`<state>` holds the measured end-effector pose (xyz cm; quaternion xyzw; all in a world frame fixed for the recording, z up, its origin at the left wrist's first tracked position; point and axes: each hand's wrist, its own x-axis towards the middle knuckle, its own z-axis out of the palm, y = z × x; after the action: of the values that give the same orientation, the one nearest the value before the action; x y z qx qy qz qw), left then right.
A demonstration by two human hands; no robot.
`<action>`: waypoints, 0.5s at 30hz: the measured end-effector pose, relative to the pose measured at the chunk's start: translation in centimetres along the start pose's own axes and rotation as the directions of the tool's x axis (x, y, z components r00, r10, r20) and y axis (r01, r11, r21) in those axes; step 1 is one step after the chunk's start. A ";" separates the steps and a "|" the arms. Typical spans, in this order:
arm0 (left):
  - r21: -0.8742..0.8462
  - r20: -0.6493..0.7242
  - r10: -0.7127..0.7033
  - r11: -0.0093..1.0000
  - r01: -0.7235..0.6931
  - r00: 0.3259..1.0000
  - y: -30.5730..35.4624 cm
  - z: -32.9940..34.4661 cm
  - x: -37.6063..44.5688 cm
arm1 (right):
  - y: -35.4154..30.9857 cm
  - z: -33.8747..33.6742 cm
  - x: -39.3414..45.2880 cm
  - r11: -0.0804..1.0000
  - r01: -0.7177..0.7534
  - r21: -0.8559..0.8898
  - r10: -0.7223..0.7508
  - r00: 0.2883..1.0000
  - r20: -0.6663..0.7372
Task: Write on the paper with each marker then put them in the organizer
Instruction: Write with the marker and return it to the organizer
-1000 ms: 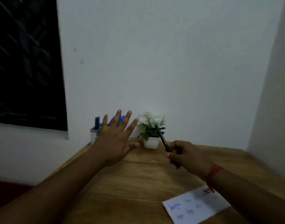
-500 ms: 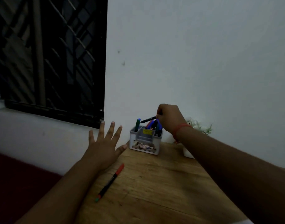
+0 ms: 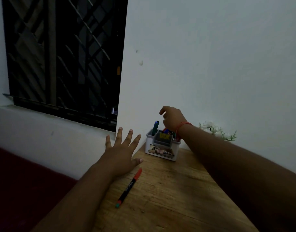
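Note:
A white and grey organizer (image 3: 160, 152) stands at the table's far edge against the wall, with several markers upright in it, among them a dark green one (image 3: 155, 127). My right hand (image 3: 173, 119) hovers just above it, fingers loosely curled and apart, no marker visible in them. A black marker with a red cap (image 3: 129, 187) lies on the wooden table (image 3: 169, 198) in front of the organizer. Beside that marker's red cap, over the table's left edge, my left hand (image 3: 122, 153) is spread flat and holds nothing. The paper is out of view.
A small white-flowered plant (image 3: 217, 131) stands to the right of the organizer, partly behind my right forearm. A dark barred window (image 3: 63, 56) fills the wall at the upper left. The table's left edge drops off under my left forearm.
My right hand carried a black marker from the middle of the table to the organizer; the marker no longer shows in the hand. The view swung left, and the paper left the frame.

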<state>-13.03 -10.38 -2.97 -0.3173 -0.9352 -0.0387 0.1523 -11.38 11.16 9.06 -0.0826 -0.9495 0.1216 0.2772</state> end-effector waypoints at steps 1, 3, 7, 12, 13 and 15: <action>-0.016 0.003 0.012 1.000 -0.012 1.000 0.0 -0.1 -0.1 | 0.3 0.0 -0.2 1.000 0.000 0.007 0.000 1.000 -0.006; -0.066 0.001 0.038 0.997 -0.038 0.999 0.2 -0.3 -0.2 | 0.8 -0.1 -0.6 1.000 -0.004 0.021 0.005 0.999 -0.037; -0.124 -0.027 0.052 0.991 -0.055 0.998 1.0 -1.0 -0.8 | 2.1 -0.9 -2.2 1.000 0.000 0.026 0.004 0.988 -0.152; -0.138 0.019 0.080 0.987 -0.077 0.997 1.6 -1.0 -1.6 | 3.7 -1.5 -5.1 0.998 0.061 0.023 -0.057 0.987 -0.150; -0.125 0.036 0.088 0.989 -0.083 0.995 1.7 -1.0 -1.6 | 4.0 -1.7 -5.7 0.997 0.076 0.022 -0.072 0.987 -0.144; -0.091 0.082 0.101 0.992 -0.093 0.992 2.0 -0.9 -1.8 | 4.5 -1.9 -7.1 0.994 0.103 0.021 -0.099 0.986 -0.134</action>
<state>-10.25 -9.98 -2.72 -0.3701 -0.9218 -0.0580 0.0995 -4.03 14.26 5.77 -0.0384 -0.9300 0.1150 0.3469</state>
